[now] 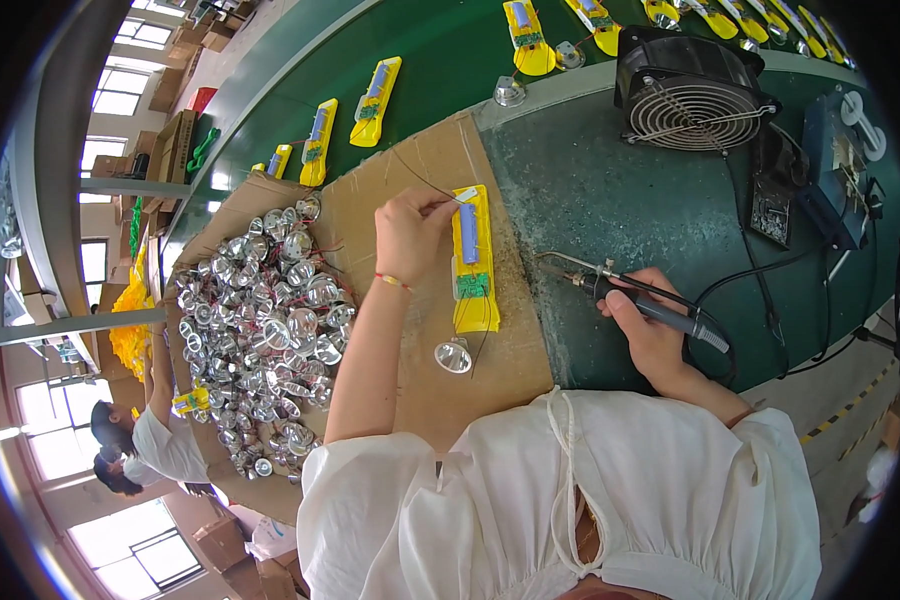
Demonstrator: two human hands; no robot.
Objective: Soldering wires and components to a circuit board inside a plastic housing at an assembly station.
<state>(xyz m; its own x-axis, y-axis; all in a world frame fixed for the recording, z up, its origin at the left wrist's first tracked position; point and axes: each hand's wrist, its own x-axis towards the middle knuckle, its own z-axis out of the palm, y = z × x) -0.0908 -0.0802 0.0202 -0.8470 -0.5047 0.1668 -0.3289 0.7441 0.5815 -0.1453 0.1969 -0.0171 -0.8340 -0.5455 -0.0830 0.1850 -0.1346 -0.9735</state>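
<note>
A yellow plastic housing [489, 312] lies on brown cardboard in front of me, holding a blue cylindrical cell [469, 235] and a small green circuit board [472, 286]. Thin wires run from its near end, where a silvery reflector cup [453, 357] lies. At the housing's far end, my left hand [410, 235] is closed in a pinch on a thin dark wire [420, 177]. My right hand [652, 325] grips a soldering iron [660, 314] by its handle, off to the right. The iron's bent tip [560, 258] points left, apart from the housing.
Many reflector cups [270, 330] are heaped at left. Beyond, yellow housings [375, 102] sit along a green surface. A black fan [690, 95] stands far right, near a blue soldering station [835, 165] with trailing cables [770, 310]. Other people [165, 445] work at far left.
</note>
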